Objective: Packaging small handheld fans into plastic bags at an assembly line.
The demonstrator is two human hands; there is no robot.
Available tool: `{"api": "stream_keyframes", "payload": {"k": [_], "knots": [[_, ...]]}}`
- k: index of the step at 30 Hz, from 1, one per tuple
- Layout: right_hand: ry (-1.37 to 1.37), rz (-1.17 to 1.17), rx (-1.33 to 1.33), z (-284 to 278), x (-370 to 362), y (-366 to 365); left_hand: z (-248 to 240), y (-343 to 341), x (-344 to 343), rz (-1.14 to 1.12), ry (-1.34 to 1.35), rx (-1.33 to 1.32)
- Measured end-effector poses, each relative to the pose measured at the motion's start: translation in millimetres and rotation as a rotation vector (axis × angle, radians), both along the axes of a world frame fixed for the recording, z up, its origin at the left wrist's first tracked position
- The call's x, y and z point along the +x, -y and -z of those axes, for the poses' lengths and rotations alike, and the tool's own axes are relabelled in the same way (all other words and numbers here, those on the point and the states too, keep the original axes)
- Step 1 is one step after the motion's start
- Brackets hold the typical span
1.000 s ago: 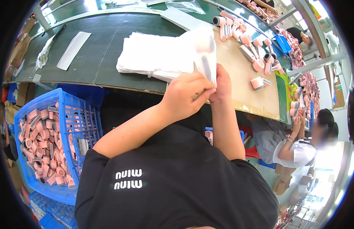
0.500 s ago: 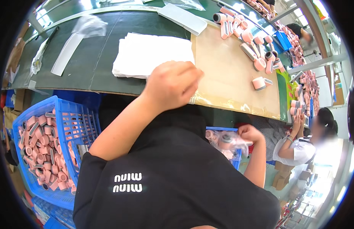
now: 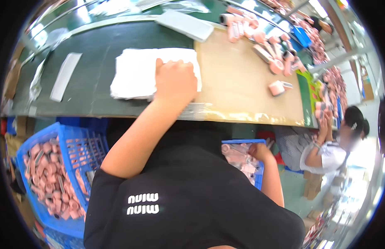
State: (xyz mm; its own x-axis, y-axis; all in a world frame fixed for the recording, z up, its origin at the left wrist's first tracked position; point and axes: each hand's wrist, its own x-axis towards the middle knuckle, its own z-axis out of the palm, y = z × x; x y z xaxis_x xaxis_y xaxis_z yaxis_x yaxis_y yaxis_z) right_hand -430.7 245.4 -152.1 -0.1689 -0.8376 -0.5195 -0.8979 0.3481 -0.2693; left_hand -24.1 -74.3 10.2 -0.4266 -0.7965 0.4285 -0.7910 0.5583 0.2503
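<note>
My left hand (image 3: 176,81) rests on a stack of thin white sheets or bags (image 3: 134,72) at the table's near side. Its fingers are curled in, and whatever they may pinch is hidden. Low on the right, my right hand (image 3: 261,152) reaches into a blue crate (image 3: 260,176). In that crate lie pink devices in clear plastic bags (image 3: 242,157). My right fingertips are lost among them, so their grip does not show.
A large blue basket (image 3: 61,128) full of loose pink devices stands left. More pink round-headed devices (image 3: 277,66) lie on brown paper (image 3: 238,79) at right. White strips (image 3: 184,25) lie farther back. A co-worker in white (image 3: 329,157) sits right.
My right hand has lowered the bagged pink device into the blue crate. My left hand has moved from the stack's near edge onto its top. The view has shifted slightly.
</note>
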Motion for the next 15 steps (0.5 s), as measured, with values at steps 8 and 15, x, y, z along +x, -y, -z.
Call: {"api": "stream_keyframes", "payload": {"k": [8,15], "knots": [[-0.252,0.203,-0.773,-196,-57,134,-7,6,23,0.072,-0.372,0.137],[-0.307,-0.252,-0.658,-166,-71,212,-1,7,33,0.111,-0.499,0.132]]}}
